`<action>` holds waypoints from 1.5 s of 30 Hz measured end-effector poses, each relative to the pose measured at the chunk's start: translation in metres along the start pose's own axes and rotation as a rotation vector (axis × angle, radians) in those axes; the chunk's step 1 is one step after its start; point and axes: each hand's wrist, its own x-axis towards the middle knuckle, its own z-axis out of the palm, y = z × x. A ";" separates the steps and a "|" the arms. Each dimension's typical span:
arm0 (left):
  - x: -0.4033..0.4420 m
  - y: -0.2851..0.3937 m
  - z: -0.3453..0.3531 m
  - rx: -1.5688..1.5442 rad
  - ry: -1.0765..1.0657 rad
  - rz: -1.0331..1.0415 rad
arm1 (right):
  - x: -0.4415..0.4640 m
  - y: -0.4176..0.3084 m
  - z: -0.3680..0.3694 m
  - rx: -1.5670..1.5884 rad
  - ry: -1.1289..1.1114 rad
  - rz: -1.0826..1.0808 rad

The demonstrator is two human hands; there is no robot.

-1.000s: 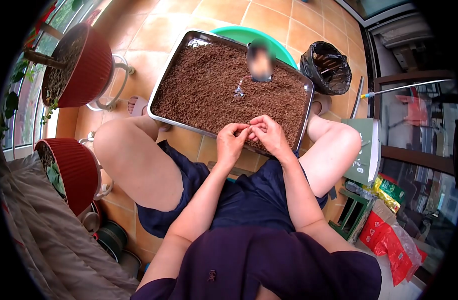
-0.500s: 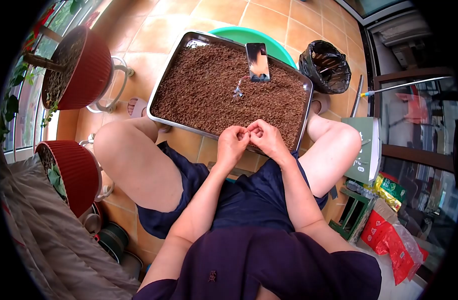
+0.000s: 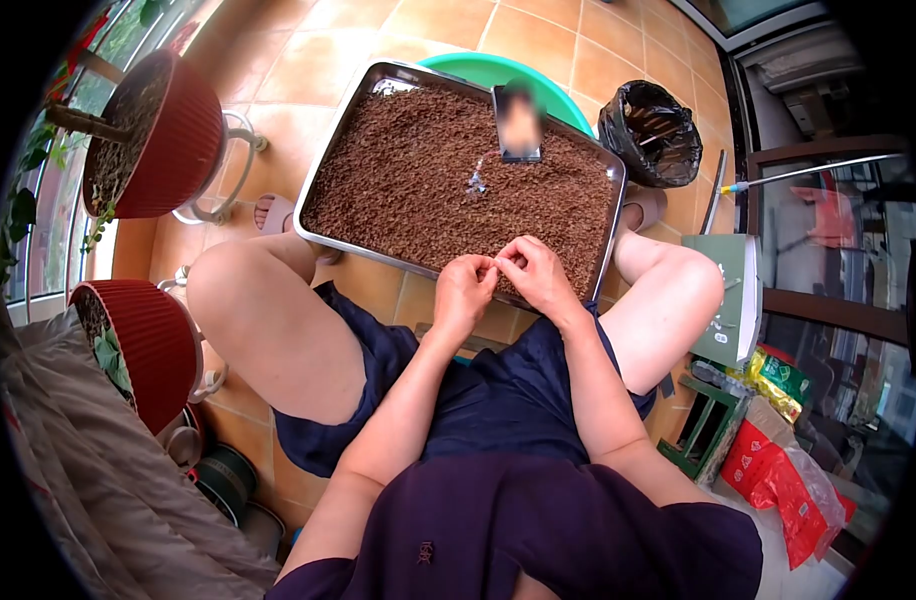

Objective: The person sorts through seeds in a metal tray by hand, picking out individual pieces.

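In front of me a metal tray [image 3: 312,232] holds a thick layer of small reddish-brown dried bits [image 3: 408,160]. Over its near edge my left hand [image 3: 465,290] and my right hand [image 3: 534,278] meet, fingertips pinched together. Whatever sits between those fingertips is too small to make out. A phone [image 3: 519,125] lies on the brown bits toward the tray's far side, and a beaded charm [image 3: 476,180] hangs from it on a cord.
Behind the tray shows a green basin [image 3: 508,72]. A bin with a black bag [image 3: 650,135] stands at the far right. Red plant pots [image 3: 183,140] line the left. On the right are a green book [image 3: 720,300], a red package [image 3: 778,490] and a green crate [image 3: 706,430].
The fingers have shifted very slightly, still pinched at the same spot over the tray's near edge. Tray, phone and charm have stayed put.
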 end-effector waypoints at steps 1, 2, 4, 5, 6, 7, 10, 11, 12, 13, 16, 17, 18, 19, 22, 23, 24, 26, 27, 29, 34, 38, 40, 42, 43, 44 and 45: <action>-0.001 -0.001 0.000 0.004 -0.006 0.001 | 0.000 0.002 0.000 -0.016 -0.006 -0.015; -0.002 -0.002 0.000 0.008 -0.012 0.002 | 0.000 0.005 0.000 -0.032 -0.011 -0.029; -0.001 0.001 -0.002 -0.040 -0.059 -0.046 | 0.000 0.006 -0.001 -0.059 -0.024 -0.029; 0.000 0.003 -0.003 -0.090 -0.099 -0.097 | 0.000 0.006 -0.002 -0.074 -0.030 -0.029; 0.001 0.006 -0.006 -0.140 -0.139 -0.148 | 0.000 0.007 -0.001 0.007 -0.028 0.027; 0.002 0.010 -0.008 -0.200 -0.163 -0.176 | 0.000 0.009 -0.001 0.088 -0.027 0.084; 0.004 0.016 -0.009 -0.459 -0.226 -0.266 | 0.006 0.020 0.000 0.400 -0.001 0.292; 0.004 0.017 -0.007 -0.594 -0.244 -0.300 | 0.008 0.025 0.001 0.517 0.013 0.369; 0.004 0.019 -0.007 -0.729 -0.262 -0.334 | 0.009 0.027 0.003 0.545 0.071 0.343; 0.004 0.021 -0.008 -0.803 -0.278 -0.341 | 0.010 0.029 0.004 0.574 0.131 0.316; 0.003 0.028 -0.012 -1.008 -0.362 -0.334 | 0.012 0.037 0.006 0.392 0.217 0.224; 0.003 0.029 -0.013 -1.061 -0.410 -0.314 | 0.011 0.040 0.006 0.186 0.230 0.163; 0.001 0.033 -0.017 -1.114 -0.457 -0.295 | 0.011 0.039 0.007 -0.020 0.240 0.102; -0.002 0.038 -0.020 -1.196 -0.499 -0.299 | 0.011 0.039 0.009 -0.067 0.285 0.065; -0.009 0.047 -0.026 -1.311 -0.590 -0.266 | 0.016 0.030 0.010 -0.128 0.241 0.177; -0.011 0.046 -0.027 -1.323 -0.616 -0.279 | 0.019 0.029 0.013 -0.116 0.240 0.157; -0.012 0.047 -0.029 -1.340 -0.628 -0.281 | 0.022 0.025 0.016 -0.127 0.221 0.122; -0.013 0.050 -0.033 -1.377 -0.648 -0.284 | 0.032 0.016 0.025 -0.151 0.180 0.050; -0.014 0.051 -0.034 -1.426 -0.640 -0.300 | 0.039 0.014 0.031 -0.135 0.163 -0.026; -0.013 0.050 -0.038 -1.449 -0.609 -0.319 | 0.056 0.011 0.045 -0.249 0.157 -0.183; -0.014 0.040 -0.043 -1.451 -0.520 -0.300 | 0.090 0.018 0.069 -0.573 0.005 -0.343; -0.017 0.039 -0.043 -1.353 -0.505 -0.325 | 0.087 0.023 0.060 -0.528 0.097 -0.301; -0.017 0.039 -0.038 -1.287 -0.521 -0.332 | 0.079 0.030 0.047 -0.363 0.088 -0.146; -0.017 0.039 -0.030 -1.205 -0.502 -0.384 | 0.069 0.039 0.032 -0.107 0.078 0.034; -0.017 0.040 -0.027 -1.160 -0.493 -0.409 | 0.063 0.042 0.026 0.014 0.088 0.107; -0.017 0.039 -0.024 -1.130 -0.464 -0.454 | 0.057 0.046 0.019 0.310 0.035 0.352; -0.017 0.037 -0.021 -1.097 -0.432 -0.498 | 0.049 0.040 0.011 0.460 0.052 0.386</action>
